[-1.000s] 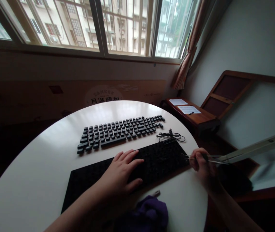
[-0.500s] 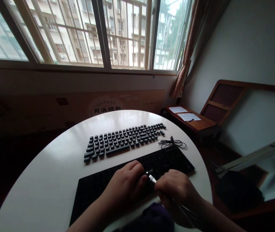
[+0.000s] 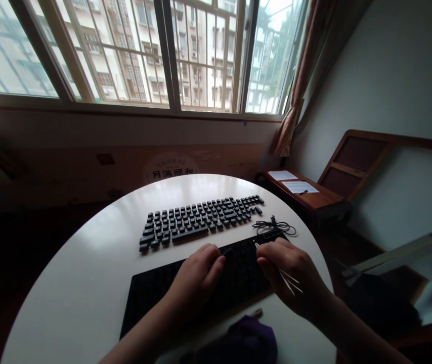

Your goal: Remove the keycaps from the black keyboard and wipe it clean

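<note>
A black keyboard base with its keycaps removed lies on the round white table. The keycaps sit in rows beyond it. My left hand rests on the base with its fingers curled, a small dark thing at the fingertips. My right hand hovers over the base's right end, pinching thin metal tweezers whose tip points toward the left hand. A coiled black cable lies at the base's far right corner.
A purple cloth and a small silver object lie at the table's near edge. A wooden side table with papers stands to the right, below a wooden frame leaning on the wall. A printed cardboard box stands under the window.
My right hand came in from the table's right edge with the tweezers to meet the left hand, then drew slightly apart. My left hand went from lying flat to curled.
</note>
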`<state>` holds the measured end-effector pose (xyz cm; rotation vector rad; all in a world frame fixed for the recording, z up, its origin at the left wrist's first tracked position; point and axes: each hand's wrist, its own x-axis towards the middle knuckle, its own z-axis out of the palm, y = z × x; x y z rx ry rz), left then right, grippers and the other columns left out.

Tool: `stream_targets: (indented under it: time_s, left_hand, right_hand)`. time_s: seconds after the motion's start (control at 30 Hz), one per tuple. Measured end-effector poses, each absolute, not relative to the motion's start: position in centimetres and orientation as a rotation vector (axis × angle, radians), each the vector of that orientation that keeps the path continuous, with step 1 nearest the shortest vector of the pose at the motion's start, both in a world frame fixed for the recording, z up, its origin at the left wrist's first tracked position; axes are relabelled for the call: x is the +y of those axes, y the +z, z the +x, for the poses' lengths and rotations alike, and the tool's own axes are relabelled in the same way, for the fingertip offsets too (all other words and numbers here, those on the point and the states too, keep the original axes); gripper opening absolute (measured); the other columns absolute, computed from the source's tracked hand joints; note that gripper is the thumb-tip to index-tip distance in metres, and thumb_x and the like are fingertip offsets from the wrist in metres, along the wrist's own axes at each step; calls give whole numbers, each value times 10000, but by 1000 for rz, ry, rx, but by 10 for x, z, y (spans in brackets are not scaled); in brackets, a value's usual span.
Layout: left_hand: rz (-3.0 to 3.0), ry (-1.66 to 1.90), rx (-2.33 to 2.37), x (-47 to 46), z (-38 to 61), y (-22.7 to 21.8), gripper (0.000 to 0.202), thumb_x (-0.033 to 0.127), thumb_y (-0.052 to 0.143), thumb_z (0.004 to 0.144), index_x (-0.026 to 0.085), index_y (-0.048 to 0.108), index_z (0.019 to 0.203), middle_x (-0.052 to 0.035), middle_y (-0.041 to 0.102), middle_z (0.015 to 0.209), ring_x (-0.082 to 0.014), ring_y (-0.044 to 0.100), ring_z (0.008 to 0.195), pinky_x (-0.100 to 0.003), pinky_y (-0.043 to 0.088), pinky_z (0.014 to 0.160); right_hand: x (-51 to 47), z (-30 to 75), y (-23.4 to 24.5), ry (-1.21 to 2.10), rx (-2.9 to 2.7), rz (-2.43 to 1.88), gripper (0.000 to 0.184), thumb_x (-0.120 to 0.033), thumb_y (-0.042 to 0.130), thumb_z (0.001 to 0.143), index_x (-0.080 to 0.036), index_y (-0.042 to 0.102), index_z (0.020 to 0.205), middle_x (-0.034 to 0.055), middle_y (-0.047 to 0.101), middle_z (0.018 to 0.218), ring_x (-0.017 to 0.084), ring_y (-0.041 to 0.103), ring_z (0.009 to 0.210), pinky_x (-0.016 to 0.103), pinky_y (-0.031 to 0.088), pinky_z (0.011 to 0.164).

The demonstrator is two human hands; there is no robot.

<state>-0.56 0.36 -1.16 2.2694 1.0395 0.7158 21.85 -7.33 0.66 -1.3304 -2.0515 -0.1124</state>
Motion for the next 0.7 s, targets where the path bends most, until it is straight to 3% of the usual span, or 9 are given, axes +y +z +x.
stream_targets:
  time_s: [0.07,0.13,0.23,0.33,0.57,0.7]
  left_hand:
    - [2258,714,1011,6,-6,-10,275,392,387,953,211,489,772,-30,560,776,-215,546,731,-326,412,672]
    - [2257,691,964,6,-6,-9,272,389,393,949,208,498,774,-30,567,776,-211,547,731,-323,417,671]
    - [2253,655,923,4,-6,-8,273,387,400,945,204,506,772,-39,584,795,-210,554,744,-321,425,676]
    - [2247,662,935,6,-7,-11,289,399,394,946,203,501,762,-39,580,784,-212,551,733,-324,425,669]
    - [2155,734,968,12,-10,-16,299,412,372,957,196,536,832,-62,635,858,-232,584,799,-353,466,750]
    - [2131,718,1014,14,-9,-20,326,428,363,956,192,537,815,-67,631,827,-243,587,774,-364,475,723]
  right_hand:
    - [-66,222,10,-200,-2101,-1376,333,-360,423,1039,-175,610,834,94,598,926,229,518,867,344,367,771]
    - [-58,221,11,-240,-2212,-1302,268,-292,427,1039,-178,635,915,115,599,1092,249,522,990,379,386,866]
    - [-49,215,10,-132,-2413,-1105,216,-168,414,1031,-192,626,1060,54,607,941,158,542,810,271,400,725]
    - [-39,208,12,-120,-2501,-1026,169,-233,482,1027,-206,630,1104,-4,563,791,110,485,638,236,306,563]
    - [-8,196,38,-317,-2615,-935,183,-247,528,1011,-173,643,889,1,576,787,94,469,615,241,246,532]
    - [3,193,40,-292,-2695,-906,148,-200,577,975,-172,630,840,-7,577,794,96,487,635,249,247,534]
